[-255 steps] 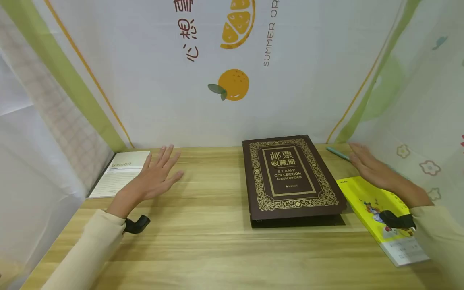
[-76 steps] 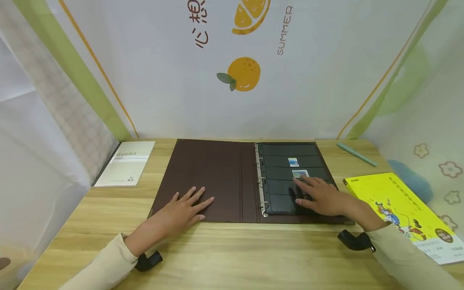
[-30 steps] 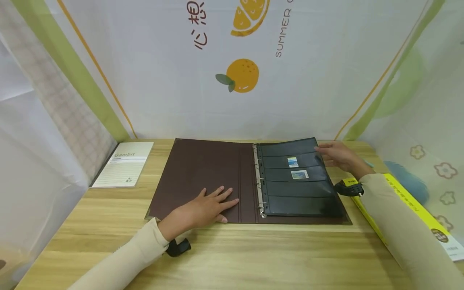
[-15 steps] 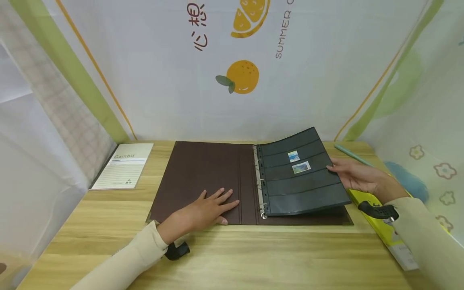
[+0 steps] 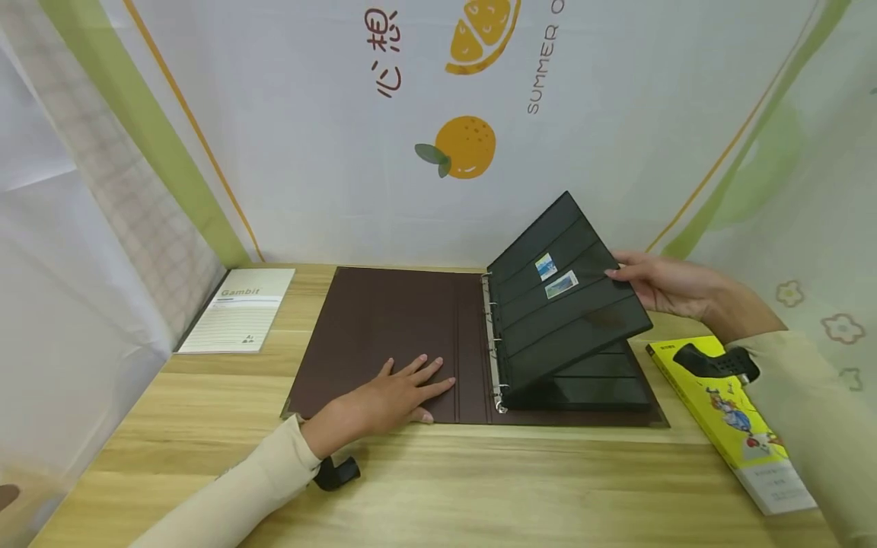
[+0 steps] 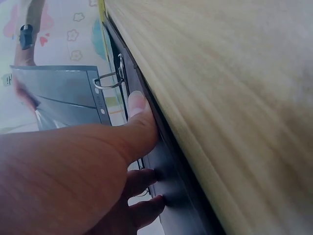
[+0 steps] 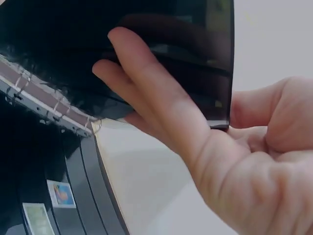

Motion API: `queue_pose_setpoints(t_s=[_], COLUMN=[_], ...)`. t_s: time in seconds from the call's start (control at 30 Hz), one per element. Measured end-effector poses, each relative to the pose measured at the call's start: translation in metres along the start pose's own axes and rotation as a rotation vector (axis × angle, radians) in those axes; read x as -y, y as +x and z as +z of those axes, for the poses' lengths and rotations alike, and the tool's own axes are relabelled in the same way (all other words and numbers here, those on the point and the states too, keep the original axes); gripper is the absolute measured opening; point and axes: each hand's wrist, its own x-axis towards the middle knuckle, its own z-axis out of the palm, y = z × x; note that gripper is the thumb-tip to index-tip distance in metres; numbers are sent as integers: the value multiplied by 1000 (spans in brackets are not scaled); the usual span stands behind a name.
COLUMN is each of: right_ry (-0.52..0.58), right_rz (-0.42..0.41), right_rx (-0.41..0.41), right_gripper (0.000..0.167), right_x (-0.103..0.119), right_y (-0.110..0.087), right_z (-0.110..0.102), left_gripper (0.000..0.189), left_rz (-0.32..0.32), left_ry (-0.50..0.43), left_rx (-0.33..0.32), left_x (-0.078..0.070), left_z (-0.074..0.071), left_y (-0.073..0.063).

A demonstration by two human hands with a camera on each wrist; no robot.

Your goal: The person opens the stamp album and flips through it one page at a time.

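A dark brown stamp album (image 5: 384, 327) lies spread out, with metal rings (image 5: 490, 335) along its middle. My left hand (image 5: 384, 399) rests with fingers spread on the bare inside cover at left. My right hand (image 5: 674, 285) pinches the outer edge of a black stamp page (image 5: 575, 320), thumb on the front and fingers behind. That page slants up from the rings and bears two small stamps, a blue-and-white one (image 5: 546, 266) and a wider one (image 5: 562, 285). Below it lies another black page (image 5: 596, 388). In the right wrist view, two stamps (image 7: 61, 194) show on a lower page.
A white notepad (image 5: 236, 310) marked "Gambit" lies at the back left of the wooden table (image 5: 479, 487). To the album's right is a yellow book (image 5: 726, 411), partly under my right forearm. A printed cloth (image 5: 308, 167) hangs behind the table.
My right hand moves from the page's face to its outer edge and lifts the page steadily higher off those below. My left hand slides right, then stays on the cover.
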Motion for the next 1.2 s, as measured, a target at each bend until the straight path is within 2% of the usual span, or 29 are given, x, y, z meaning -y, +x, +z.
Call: queue_pose_setpoints(t_s=[0.1,0.27,0.4,0.57,0.63,0.7,0.8,0.87,0.93,1.0,1.1,1.2], right_ry=[-35,-24,-16,-140,-181,-193,-242,-289,-331,-338,-331,-317], right_rz=[23,57,59,58,55,46,36,35,39,46,57,56], right_rx=[-59,-160,-132,-171,-177,-155,-139,-147,-164,-177,-177,-160], right_gripper=[86,90,90,87,88,87,82,80,81,85,90,89], right_x=[5,5,4,4,5,6,9,11,12,13,14,14], right_y=[5,12,18,23,26,29,32,35,39,43,48,50], right_z=[10,25,35,45,50,55,67,76,85,94,104,110], left_gripper=[63,63,62,65,69,71,70,66,66,66,62,59], left_rz=[0,-2,-9,-30,-18,5,25,22,0,-3,-6,-31], left_ry=[-5,12,29,12,-75,-258,-584,-730,-775,-759,-735,-739], left_rx=[-2,-5,7,18,-9,-77,-225,-334,-397,-425,-416,-397], left_x=[0,-1,-1,-4,-8,-18,-44,-66,-85,-99,-109,-112], left_z=[1,1,-2,-11,-18,-29,-53,-73,-94,-111,-127,-132], left_y=[0,0,2,5,8,14,27,36,41,46,50,51])
